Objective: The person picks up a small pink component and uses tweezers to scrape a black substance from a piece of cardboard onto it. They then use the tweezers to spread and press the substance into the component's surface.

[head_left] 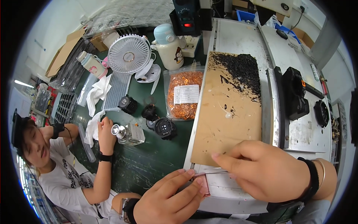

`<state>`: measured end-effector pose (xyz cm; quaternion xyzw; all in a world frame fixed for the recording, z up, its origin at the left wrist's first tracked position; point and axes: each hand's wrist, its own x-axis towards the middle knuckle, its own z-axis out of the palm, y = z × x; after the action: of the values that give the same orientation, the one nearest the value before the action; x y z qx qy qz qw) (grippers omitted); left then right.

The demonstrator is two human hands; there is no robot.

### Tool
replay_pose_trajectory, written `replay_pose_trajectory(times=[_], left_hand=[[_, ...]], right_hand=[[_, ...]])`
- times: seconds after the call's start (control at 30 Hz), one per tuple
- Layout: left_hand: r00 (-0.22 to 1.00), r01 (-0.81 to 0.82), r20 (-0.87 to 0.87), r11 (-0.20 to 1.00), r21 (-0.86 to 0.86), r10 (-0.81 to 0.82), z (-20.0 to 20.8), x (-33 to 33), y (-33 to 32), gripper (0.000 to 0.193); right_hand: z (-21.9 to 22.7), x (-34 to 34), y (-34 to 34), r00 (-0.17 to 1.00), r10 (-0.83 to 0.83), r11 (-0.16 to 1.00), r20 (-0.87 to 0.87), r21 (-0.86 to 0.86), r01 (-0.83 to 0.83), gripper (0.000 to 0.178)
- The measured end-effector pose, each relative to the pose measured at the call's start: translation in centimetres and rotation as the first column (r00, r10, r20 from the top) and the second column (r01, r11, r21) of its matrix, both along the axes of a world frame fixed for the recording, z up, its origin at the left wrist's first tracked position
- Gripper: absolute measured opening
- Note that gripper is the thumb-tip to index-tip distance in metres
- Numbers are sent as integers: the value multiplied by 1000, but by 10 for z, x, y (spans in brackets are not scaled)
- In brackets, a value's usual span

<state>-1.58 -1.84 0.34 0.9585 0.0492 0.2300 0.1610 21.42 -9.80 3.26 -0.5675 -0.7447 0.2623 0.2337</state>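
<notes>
My left hand pinches a small pink piece by its edges at the bench lip; my right hand holds a thin wire to it. Both seem light and easily bent

small pink piece mostly covered by left hand, right hand hiding board's near corner, forearms cut off below

My bare left hand wears a dark-strapped wristwatch; my bare right hand wears a black wristband beside a thin gold bangle.
</notes>
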Motion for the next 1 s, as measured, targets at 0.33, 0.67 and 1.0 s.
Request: replay_pose_trajectory(times=[0.33, 0.67, 1.0], left_hand=[[998, -23, 51, 999, 30, 21, -1, 0, -1, 19], [966, -90, 227, 982, -165, 126, -23, 3, -12, 18], [1000, -2, -25, 996, 93, 4, 1, 2, -1, 21]], right_hand=[[2, 6, -1, 993, 106, 994, 60, 0, -106, 37], [0, 3, -1, 995, 91, 996, 38, 7, -92, 26], [-3, 4, 1, 996, 86, 996, -20, 1, -86, 22]])
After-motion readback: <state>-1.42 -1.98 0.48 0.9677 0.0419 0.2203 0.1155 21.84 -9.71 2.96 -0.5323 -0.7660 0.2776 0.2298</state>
